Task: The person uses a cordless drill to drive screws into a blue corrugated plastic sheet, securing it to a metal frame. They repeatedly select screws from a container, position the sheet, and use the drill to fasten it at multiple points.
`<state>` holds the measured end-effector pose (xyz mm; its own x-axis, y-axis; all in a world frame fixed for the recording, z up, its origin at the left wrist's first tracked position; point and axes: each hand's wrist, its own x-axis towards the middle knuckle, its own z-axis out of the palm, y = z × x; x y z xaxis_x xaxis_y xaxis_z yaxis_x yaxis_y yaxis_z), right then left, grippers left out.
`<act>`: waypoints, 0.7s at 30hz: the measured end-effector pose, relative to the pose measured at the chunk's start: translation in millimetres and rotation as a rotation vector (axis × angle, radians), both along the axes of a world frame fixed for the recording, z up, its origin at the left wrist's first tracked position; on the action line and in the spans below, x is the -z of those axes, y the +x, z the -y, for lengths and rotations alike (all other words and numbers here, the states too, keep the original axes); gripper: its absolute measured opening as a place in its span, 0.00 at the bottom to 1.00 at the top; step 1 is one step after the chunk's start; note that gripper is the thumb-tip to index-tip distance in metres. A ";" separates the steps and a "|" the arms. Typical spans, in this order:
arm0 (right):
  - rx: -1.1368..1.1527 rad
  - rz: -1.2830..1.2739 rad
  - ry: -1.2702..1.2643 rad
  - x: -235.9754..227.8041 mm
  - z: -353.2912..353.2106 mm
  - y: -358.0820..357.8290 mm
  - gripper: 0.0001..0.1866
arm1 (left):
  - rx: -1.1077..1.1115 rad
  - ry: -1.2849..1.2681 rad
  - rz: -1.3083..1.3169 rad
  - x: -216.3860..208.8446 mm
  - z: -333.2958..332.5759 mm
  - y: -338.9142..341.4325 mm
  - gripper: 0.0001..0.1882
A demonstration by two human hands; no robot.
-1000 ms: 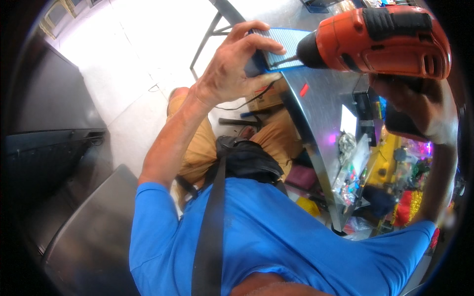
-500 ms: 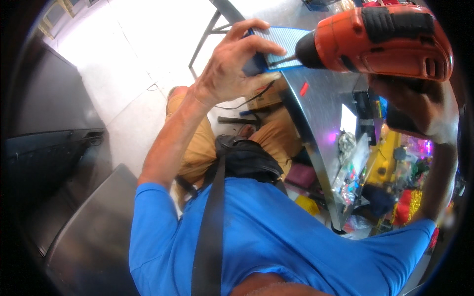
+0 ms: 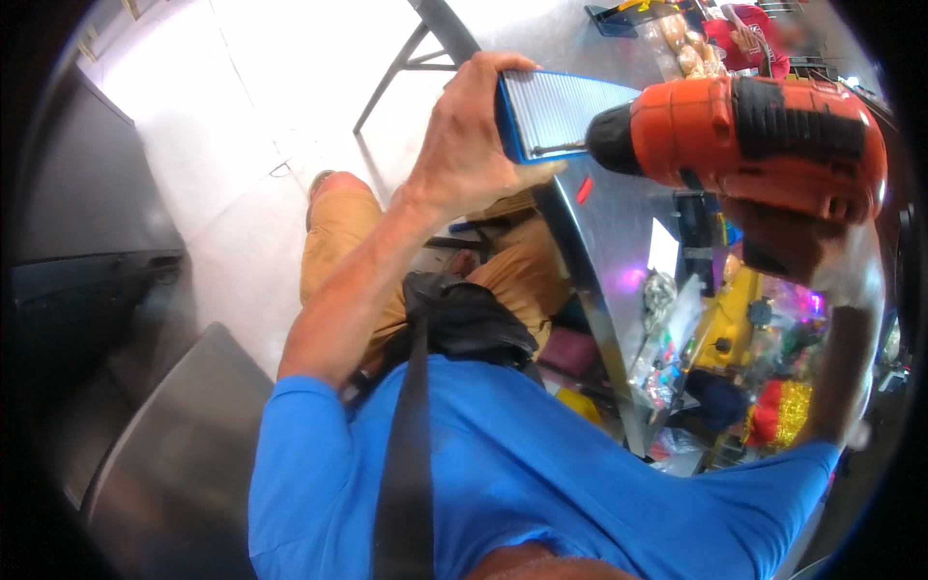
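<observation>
Ribbed block [image 3: 570, 108], pale on its face and blue along its edges, is held at the far side of the scene, in front of the far left part of a metal desk [image 3: 619, 217]; whether it also rests on that desk, I cannot tell. The left hand [image 3: 472, 135] has its grip clamped on the block's left end, fingers over the far edge and thumb along the near one. Just to the right is an orange-and-black power drill [image 3: 720, 135], lying level with its black chuck toward the block. Its thin bit [image 3: 559, 149] points left across the ribbed face, close to the near edge; contact between the two is unclear. The right hand [image 3: 793, 227], in shadow and partly hidden by the drill's body, has its grip closed around the drill's handle. On the desk, a small red piece [image 3: 584, 189] lies just nearer than the block, and a white sheet [image 3: 663, 247] lies farther right and nearer. Right of the desk are a yellow object [image 3: 732, 319] and a red-and-gold cloth [image 3: 781, 414]. At the far right is a person in red [image 3: 759, 48].
</observation>
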<state>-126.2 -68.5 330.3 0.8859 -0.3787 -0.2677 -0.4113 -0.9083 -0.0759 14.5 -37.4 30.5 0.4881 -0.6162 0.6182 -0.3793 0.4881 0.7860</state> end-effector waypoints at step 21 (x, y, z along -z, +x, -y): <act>0.210 -0.087 0.234 -0.4 28.6 -1.2 0.24 | -0.002 -0.095 0.063 6.0 -0.5 4.3 0.42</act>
